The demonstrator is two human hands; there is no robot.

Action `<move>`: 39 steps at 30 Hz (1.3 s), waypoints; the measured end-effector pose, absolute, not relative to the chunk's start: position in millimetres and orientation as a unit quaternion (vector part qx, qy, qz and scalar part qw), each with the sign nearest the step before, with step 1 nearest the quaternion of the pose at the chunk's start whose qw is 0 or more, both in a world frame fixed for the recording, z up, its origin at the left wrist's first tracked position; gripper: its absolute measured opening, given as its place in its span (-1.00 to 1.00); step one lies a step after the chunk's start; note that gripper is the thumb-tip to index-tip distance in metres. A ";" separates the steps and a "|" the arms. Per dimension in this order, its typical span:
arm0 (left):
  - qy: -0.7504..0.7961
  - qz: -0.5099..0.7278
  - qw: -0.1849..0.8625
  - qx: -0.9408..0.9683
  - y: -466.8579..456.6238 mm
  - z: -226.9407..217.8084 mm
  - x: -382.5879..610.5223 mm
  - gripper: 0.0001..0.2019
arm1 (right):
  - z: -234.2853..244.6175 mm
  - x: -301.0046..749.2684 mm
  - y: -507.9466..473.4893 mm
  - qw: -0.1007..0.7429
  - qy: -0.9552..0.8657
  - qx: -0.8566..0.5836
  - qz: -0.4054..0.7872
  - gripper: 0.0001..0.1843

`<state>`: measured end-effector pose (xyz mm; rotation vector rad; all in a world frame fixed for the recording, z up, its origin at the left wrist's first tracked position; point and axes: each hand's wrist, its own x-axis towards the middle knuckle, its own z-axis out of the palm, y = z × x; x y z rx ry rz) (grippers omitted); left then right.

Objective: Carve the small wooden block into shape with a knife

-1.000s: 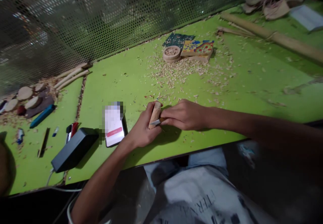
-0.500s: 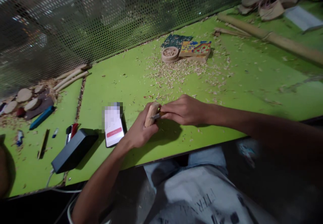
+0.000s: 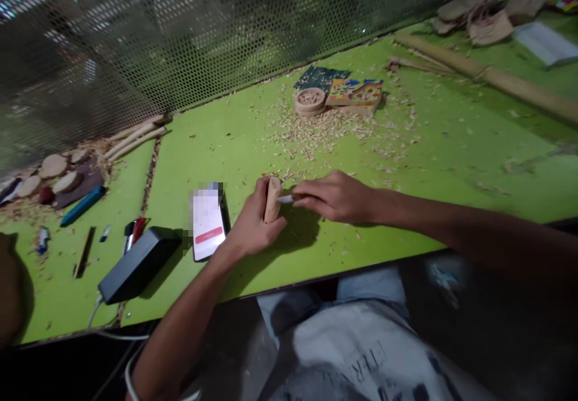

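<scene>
My left hand (image 3: 258, 223) is wrapped round a short, pale piece of wood (image 3: 273, 200), held nearly upright above the green table. My right hand (image 3: 332, 196) grips a small carving knife (image 3: 285, 198) by its handle, which the fingers mostly cover. The knife's short metal blade points left and meets the right side of the wood, or comes very close to it. Just left of my left hand lies a phone (image 3: 209, 223) with a lit screen.
Wood shavings (image 3: 316, 133) are scattered beyond my hands, around a round wooden dish (image 3: 310, 101) and a painted block (image 3: 354, 94). A black box (image 3: 138, 265) with a white cable stands at left. A bamboo pole (image 3: 487, 76) lies at right. Perforated metal mesh (image 3: 226, 34) borders the back.
The blade has come off the wood's face to its right side, and my right hand has shifted slightly right. The wood has turned more upright. The whole view has moved a little.
</scene>
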<state>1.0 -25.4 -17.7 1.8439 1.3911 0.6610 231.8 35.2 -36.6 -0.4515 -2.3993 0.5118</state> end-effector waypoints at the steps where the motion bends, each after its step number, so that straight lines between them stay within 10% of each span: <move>1: 0.534 0.263 0.359 0.719 -24.9 -17.8 2.0 -0.39 | -37.4 230.4 31.5 0.303 -0.920 -0.164 0.188 -0.63; 39: 0.620 0.233 0.199 0.723 -27.3 -15.0 13.0 -0.27 | -31.3 230.3 21.1 0.222 -0.947 -0.205 0.112 -0.69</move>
